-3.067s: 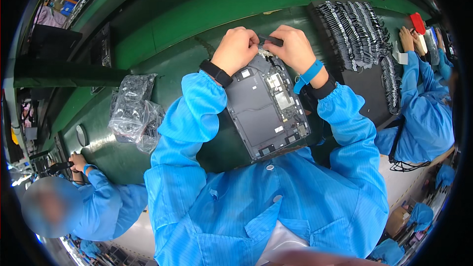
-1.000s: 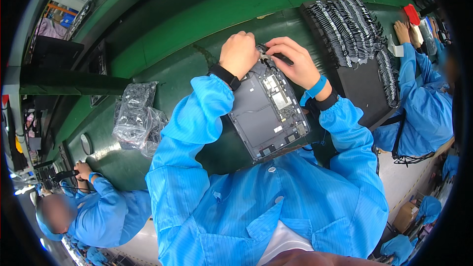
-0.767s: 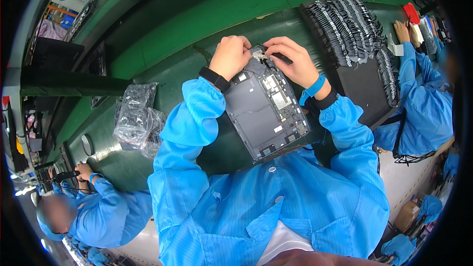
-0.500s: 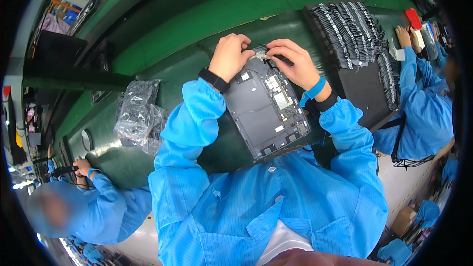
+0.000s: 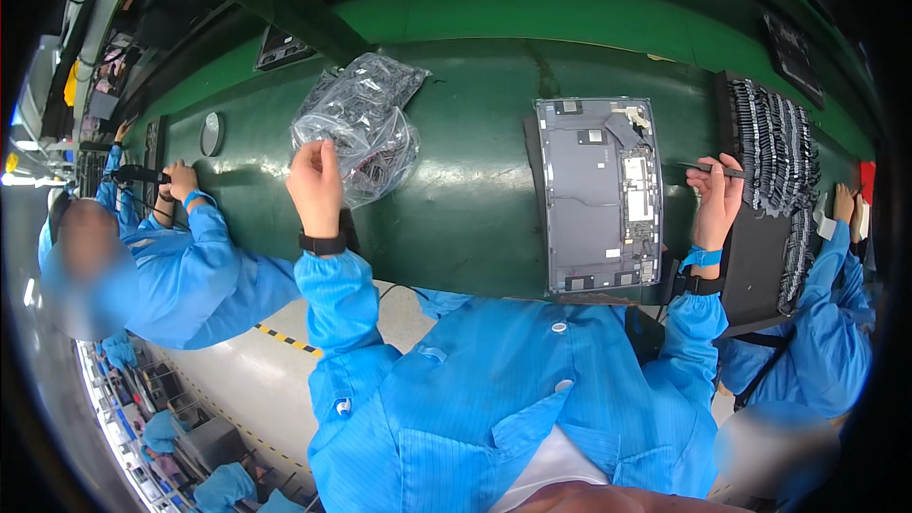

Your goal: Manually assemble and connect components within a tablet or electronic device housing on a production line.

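A grey laptop chassis [image 5: 581,195] lies on the green bench with its inside facing up; a circuit board [image 5: 638,192] runs along its right half. To the right of the chassis, my right hand [image 5: 714,204] is closed around slim black tweezers [image 5: 714,169], whose tip points left. Off to the left, my left hand [image 5: 315,185] has its fingers pressed together at the near edge of a clear plastic bag [image 5: 366,100] with dark contents. Whatever those fingers hold, if anything, is too small to make out.
Rows of small dark-and-silver parts [image 5: 774,147] cover a black board [image 5: 755,261] on the right. A round dish [image 5: 212,134] stands at the left. Co-workers in blue sit on both sides. A green post [image 5: 275,5] slants down behind the bag.
Both hands have come off the chassis's far edge. My left hand moved left to the bag, my right hand right with the tweezers. The view has turned left, and the chassis appears straighter.
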The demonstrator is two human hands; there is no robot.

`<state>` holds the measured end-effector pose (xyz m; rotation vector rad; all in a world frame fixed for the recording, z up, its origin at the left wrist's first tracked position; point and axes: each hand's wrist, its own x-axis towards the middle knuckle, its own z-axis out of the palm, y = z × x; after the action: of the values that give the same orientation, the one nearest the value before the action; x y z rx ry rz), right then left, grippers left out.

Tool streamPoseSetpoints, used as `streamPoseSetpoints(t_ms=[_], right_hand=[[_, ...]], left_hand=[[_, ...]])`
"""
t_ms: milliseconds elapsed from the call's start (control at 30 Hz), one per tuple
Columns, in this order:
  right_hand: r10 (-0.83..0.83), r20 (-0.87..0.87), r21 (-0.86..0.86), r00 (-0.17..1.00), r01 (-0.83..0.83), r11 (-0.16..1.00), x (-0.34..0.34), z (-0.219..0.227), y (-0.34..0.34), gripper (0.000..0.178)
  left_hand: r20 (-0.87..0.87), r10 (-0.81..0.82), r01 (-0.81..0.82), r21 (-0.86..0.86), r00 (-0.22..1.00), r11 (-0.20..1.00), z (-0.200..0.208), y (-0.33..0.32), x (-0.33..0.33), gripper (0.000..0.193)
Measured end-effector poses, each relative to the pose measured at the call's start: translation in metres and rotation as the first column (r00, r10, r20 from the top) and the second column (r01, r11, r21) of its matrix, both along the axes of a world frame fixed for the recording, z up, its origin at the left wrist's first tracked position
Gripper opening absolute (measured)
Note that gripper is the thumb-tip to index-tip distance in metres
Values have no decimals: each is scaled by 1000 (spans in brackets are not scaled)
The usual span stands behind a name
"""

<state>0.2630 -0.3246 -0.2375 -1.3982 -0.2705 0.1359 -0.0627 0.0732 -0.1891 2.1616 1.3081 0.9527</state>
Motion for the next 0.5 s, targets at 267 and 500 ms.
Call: streamPoseSetpoints(t_ms=[267, 500], right_hand=[[-3, -3, -57, 1000, 3, 998, -2, -3, 4, 28], [-40, 22, -92, 999, 41, 995, -11, 7, -2, 24]], left_hand=[[-367, -24, 105, 202, 930, 974, -12, 25, 5, 18], [28, -56, 51, 153, 998, 987, 3, 1, -7, 15]])
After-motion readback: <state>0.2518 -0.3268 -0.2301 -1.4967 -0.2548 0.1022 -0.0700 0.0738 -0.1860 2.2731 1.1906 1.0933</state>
